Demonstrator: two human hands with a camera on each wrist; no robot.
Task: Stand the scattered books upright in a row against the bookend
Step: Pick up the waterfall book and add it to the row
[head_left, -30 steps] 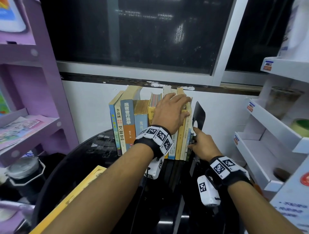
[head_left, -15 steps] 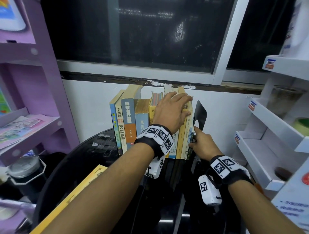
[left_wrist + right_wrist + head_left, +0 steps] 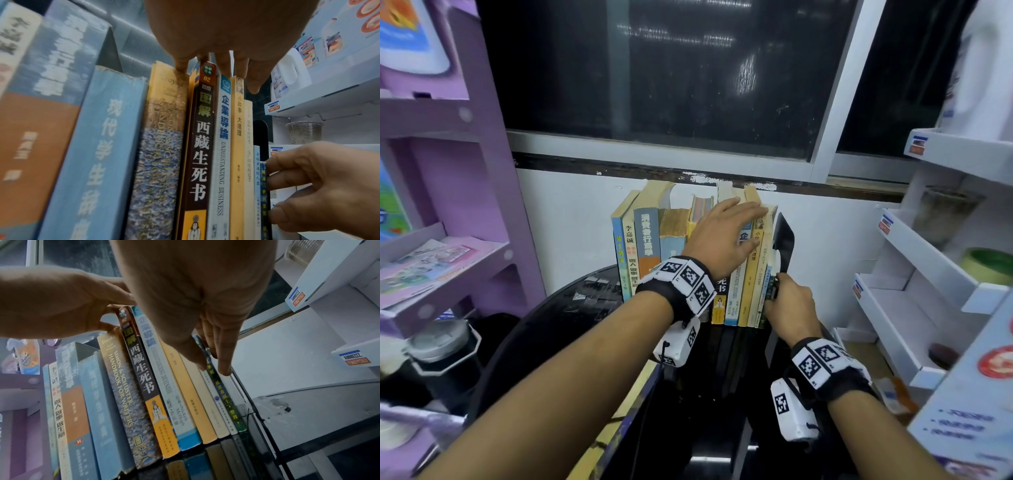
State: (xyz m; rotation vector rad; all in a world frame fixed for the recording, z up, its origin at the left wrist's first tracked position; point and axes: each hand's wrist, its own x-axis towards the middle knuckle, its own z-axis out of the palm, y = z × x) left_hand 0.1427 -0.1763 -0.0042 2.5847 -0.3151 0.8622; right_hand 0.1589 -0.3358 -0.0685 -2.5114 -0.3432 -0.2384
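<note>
A row of books [image 3: 647, 240] stands upright on the black glossy table [image 3: 571, 318], its right end against a black bookend [image 3: 786, 236]. My left hand [image 3: 726, 233] lies flat across the tops of the right-hand books, fingers straight [image 3: 224, 68]. At the row's right end, my right hand [image 3: 787, 301] pinches a thin dark green book [image 3: 224, 394] between thumb and fingers, right beside the bookend [image 3: 260, 129]. The same thin book [image 3: 263, 186] shows upright in the left wrist view. One yellow book [image 3: 589, 459] lies flat at the table's near left edge, partly hidden by my left forearm.
A purple shelf unit [image 3: 448, 260] holding papers stands close on the left. Tiered white shelves [image 3: 914, 253] crowd the right side. The white wall [image 3: 571, 219] and a dark window are right behind the books. A black lidded jar [image 3: 441, 356] sits low on the left.
</note>
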